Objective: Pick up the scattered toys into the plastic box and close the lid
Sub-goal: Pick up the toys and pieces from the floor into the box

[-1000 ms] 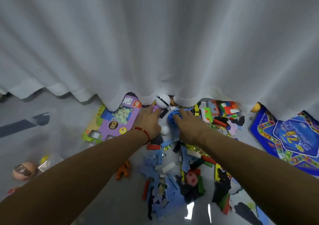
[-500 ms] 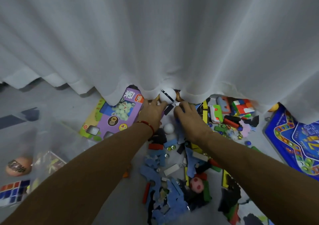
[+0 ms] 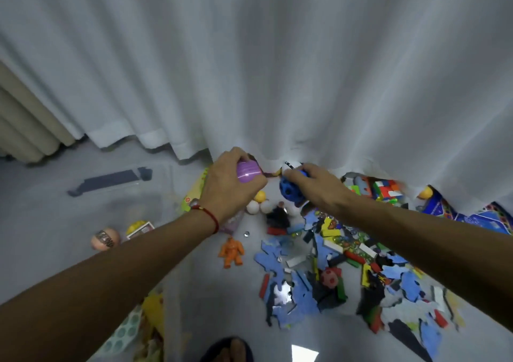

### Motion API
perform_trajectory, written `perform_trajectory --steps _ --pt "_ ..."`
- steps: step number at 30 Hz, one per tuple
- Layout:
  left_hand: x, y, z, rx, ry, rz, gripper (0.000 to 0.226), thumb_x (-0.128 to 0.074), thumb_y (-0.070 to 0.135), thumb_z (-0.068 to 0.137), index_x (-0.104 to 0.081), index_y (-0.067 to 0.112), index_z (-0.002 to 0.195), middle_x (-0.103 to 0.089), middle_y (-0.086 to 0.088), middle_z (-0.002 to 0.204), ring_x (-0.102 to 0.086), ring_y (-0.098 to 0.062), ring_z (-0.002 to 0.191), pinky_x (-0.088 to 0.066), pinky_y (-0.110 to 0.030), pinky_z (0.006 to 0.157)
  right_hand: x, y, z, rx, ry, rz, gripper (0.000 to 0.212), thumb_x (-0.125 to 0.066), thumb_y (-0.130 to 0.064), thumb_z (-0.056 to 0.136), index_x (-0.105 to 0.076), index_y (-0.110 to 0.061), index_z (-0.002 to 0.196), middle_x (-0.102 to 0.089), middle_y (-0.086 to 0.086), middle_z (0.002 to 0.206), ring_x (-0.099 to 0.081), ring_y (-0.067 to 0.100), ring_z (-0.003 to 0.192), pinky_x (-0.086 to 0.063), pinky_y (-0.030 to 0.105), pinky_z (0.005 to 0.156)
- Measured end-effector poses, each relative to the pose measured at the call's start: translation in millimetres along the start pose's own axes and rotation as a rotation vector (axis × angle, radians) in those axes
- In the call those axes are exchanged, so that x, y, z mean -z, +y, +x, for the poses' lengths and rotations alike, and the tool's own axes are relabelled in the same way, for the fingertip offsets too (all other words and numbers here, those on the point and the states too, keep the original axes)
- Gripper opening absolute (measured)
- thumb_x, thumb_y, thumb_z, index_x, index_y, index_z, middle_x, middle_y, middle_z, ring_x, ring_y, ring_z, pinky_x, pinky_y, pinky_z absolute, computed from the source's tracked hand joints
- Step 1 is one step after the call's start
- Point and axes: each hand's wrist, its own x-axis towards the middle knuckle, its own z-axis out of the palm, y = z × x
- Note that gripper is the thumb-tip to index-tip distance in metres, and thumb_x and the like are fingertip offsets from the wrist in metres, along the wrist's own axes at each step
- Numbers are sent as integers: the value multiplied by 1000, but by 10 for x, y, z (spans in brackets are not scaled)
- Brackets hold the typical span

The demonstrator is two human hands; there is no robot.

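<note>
Left hand (image 3: pixel 227 184) clenched round purple egg (image 3: pixel 249 172); right hand (image 3: pixel 316 186) gripping blue ball (image 3: pixel 291 192) at frame centre, beneath curtain (image 3: pixel 277 70). Clear plastic box (image 3: pixel 155 192) at left. Risks: either toy slipping in transit; small balls (image 3: pixel 256 206) rolling under the curtain if knocked.

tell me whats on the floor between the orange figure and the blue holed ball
In the head view, white balls, a yellow ball and a dark toy lie between the orange figure and blue holed ball.
</note>
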Motion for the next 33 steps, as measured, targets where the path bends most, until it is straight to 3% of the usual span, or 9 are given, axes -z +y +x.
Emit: perform_trajectory --steps 4,9,12,14,17,21,24,29,33 --pt "895 -160 -398 168 142 18 28 -50 48 73 -53 26 91 -62 2 87 -59 -21 81 -48 -32 68 -610 -616 -338 87 -117 116 27 -66 -32 90 -57 -15 109 -63 4 90 -67 23 73 -62 48 71" --pt "1663 -608 -882 491 82 128 35 -50 52 71 -59 26 93 -64 -3 98 -60 -28 90 -53 -42 82 -1434 -1158 -691 -144 -387 483 41 -64 -27 94 -53 -6 127 -51 15 125 -65 29 97 -62 39 81" --pt "1836 -751 -1007 599 53 112 22 -60 39 82 -63 26 100 -64 -6 108 -61 -27 91 -54 -38 83 -1553 -1274 -788 -109 -441 371 39 -58 -22 98 -51 -7 133 -52 14 129 -60 32 114 -61 26 78" --pt "1809 -724 -1019 562 55 137 23 -59 32 86 -65 25 108 -63 -5 116 -61 -23 97 -50 -35 86 -1496 -1250 -795 -112 -394 316 34 -57 -20 98 -52 -6 128 -54 16 125 -60 33 111 -62 38 80" --pt "1544 -450 -969 370 67 151 26 -61 24 85 -64 23 112 -61 -3 121 -56 -21 110 -46 -33 92 -1220 -1058 -701 -90 -295 207 24 -56 -19 97 -59 -2 115 -58 20 119 -62 31 105 -63 41 73" --pt "831 66 -849 86 -37 111 26 -65 22 80 -66 22 106 -62 1 110 -55 -20 104 -43 -30 89 -512 -462 -583 -85 -92 43 17 -54 -19 95 -62 -4 93 -58 18 93 -57 25 79 -62 38 65" --pt "155 356 -746 -30 -191 64 38 -57 40 71 -64 24 105 -61 3 107 -53 -19 101 -41 -29 87 -33 242 -593 -177 -3 -174 34 -51 -21 97 -60 10 106 -55 20 86 -55 27 74 -57 33 58" --pt "-971 442 -468 4 -479 129 40 -62 32 77 -57 26 116 -56 -7 120 -54 -28 106 -47 -40 89 537 1409 -578 -324 81 -480 33 -54 -24 95 -62 2 113 -67 24 109 -63 33 93 -49 35 75" --pt "-1470 239 -187 2 -542 276 48 -64 30 81 -54 21 127 -55 -10 128 -51 -31 115 -45 -39 96 800 1869 -427 -357 104 -556 34 -56 -24 95 -55 -4 124 -63 21 120 -60 34 105 -51 39 85"
